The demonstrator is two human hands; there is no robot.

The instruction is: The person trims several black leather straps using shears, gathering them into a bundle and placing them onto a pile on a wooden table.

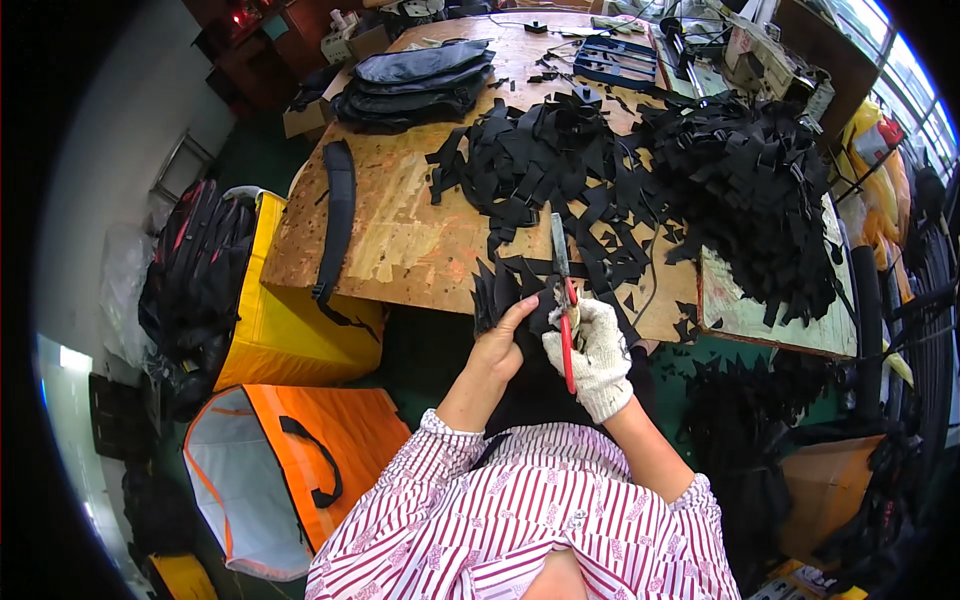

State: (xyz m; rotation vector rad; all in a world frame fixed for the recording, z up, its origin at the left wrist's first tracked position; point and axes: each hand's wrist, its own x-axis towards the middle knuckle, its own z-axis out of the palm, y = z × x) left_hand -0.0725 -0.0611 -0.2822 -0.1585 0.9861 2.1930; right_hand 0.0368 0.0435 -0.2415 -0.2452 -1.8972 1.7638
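Note:
Bare, my left hand [498, 348] is closed on a bunch of black fabric strips [488, 298] just off the table's near edge. The strips fan out with pointed ends. My right hand [600, 355] wears a white knitted work glove and grips scissors [567, 335] by their red handles. Their grey blades point away from me over the table, right beside the strips. Whether the blades touch the strips I cannot tell. Beyond both hands lies a loose heap of black strap pieces [540, 150], some with buckles.
A larger pile of black straps [745, 190] covers the right side of the wooden table [400, 215]. Stacked black bags [420, 80] and a padded shoulder strap [338, 200] lie on the left. An orange bag [320, 440] and a yellow one [290, 335] stand left of me.

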